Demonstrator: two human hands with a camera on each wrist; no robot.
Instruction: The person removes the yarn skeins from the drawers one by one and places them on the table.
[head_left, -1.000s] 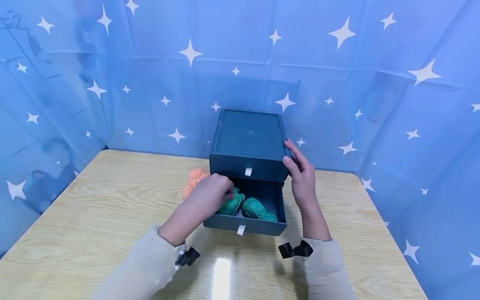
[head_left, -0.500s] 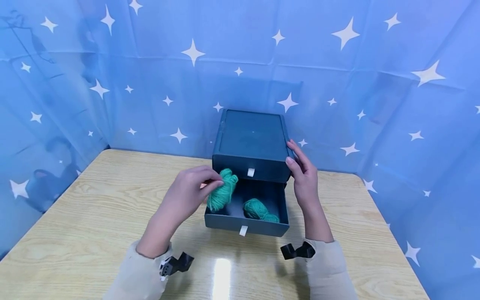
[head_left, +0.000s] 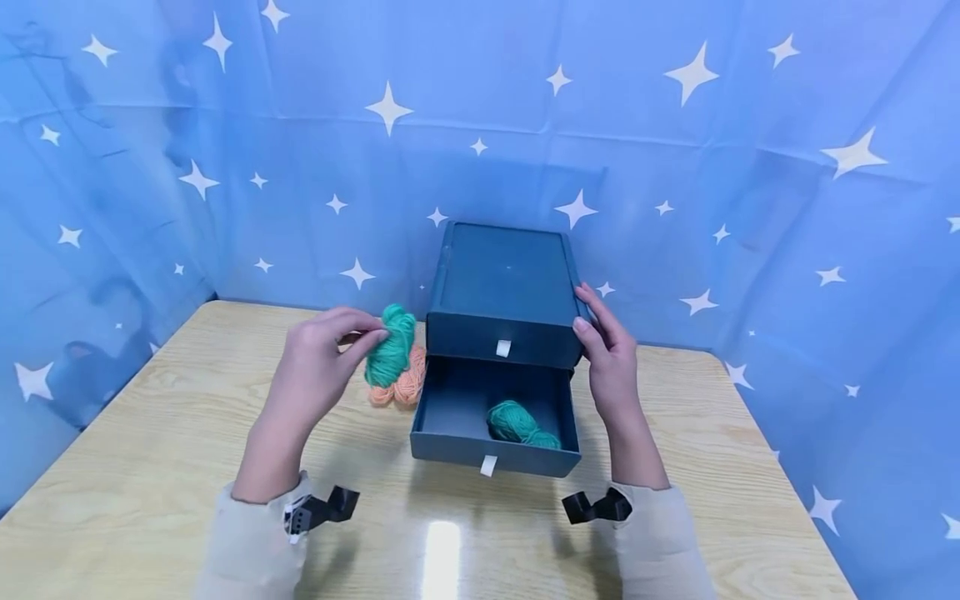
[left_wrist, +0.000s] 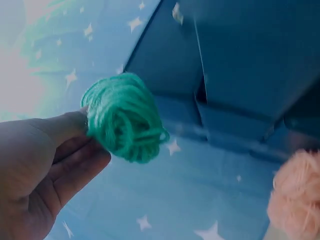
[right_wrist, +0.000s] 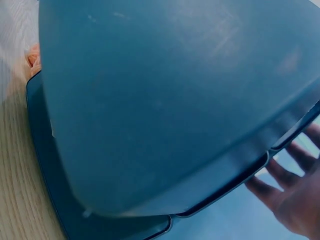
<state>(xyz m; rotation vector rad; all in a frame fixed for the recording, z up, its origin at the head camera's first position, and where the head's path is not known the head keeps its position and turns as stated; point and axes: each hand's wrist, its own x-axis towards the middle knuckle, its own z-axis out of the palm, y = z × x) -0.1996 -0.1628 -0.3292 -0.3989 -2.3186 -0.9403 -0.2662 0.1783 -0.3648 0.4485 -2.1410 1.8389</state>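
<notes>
Between thumb and fingers, my left hand (head_left: 318,354) pinches a green yarn ball (head_left: 392,348), held up left of the dark blue drawer box (head_left: 510,275). Behind and below it, peach yarn (head_left: 409,382) lies on the table beside the box; part of it is hidden. In the left wrist view the green yarn ball (left_wrist: 125,119) hangs from the fingertips. My right hand (head_left: 611,358) rests against the box's right side, its fingers spread along the edge. The lower drawer (head_left: 457,408) is pulled out and holds another green yarn ball (head_left: 512,422) at its front right.
The upper drawer, with a white pull tab (head_left: 503,348), is closed. A wooden table (head_left: 187,433) carries everything. Behind it hangs a blue curtain (head_left: 300,150) with white stars.
My left hand has lifted a green yarn ball out of the lower drawer and carried it left, past the box's side. The right hand has stayed on the box.
</notes>
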